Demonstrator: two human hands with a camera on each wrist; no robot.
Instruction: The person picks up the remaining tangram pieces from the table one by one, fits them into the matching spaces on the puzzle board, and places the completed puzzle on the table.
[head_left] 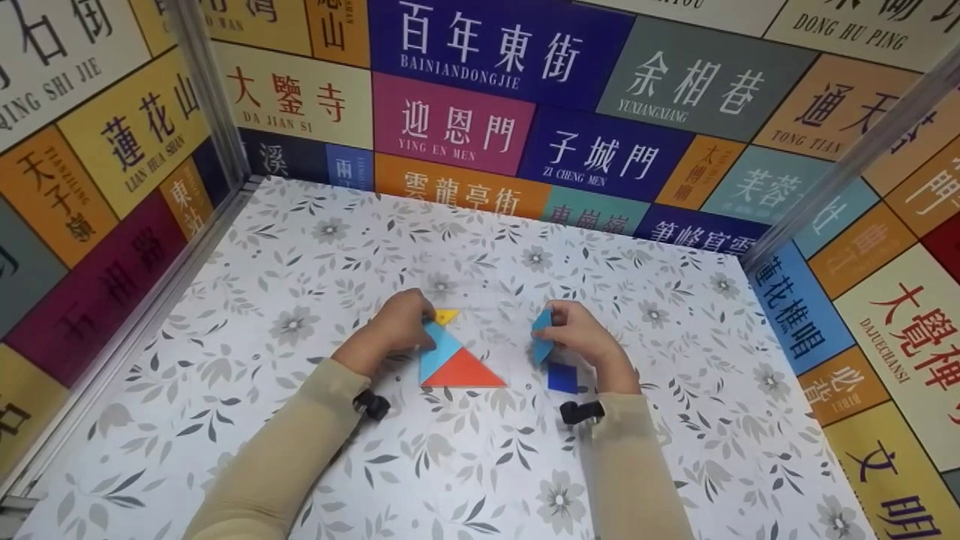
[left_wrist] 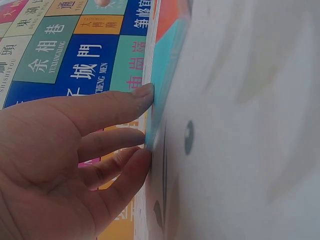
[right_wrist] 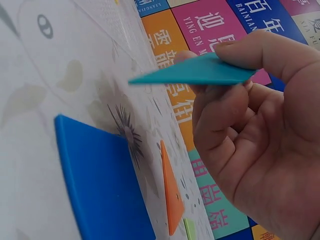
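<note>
My left hand (head_left: 397, 322) rests its thumb and fingertips on a light blue tangram triangle (left_wrist: 167, 60) lying flat on the table. Against that piece's slanted edge lies a red triangle (head_left: 463, 371). Beyond them, by the left fingertips, is a small yellow triangle (head_left: 445, 316). Over to the right, my right hand (head_left: 589, 334) pinches a teal tangram piece (right_wrist: 200, 72) between thumb and fingers, tilted and held above the table; its full outline is hard to tell. Below it a dark blue square (head_left: 562, 378) lies flat.
In the right wrist view, an orange piece (right_wrist: 172, 195) and a bit of a green piece (right_wrist: 189, 230) lie past the blue square. The table (head_left: 300, 420) has a floral cover. Printed panels (head_left: 450, 127) with metal posts (head_left: 214, 97) wall in its back and sides.
</note>
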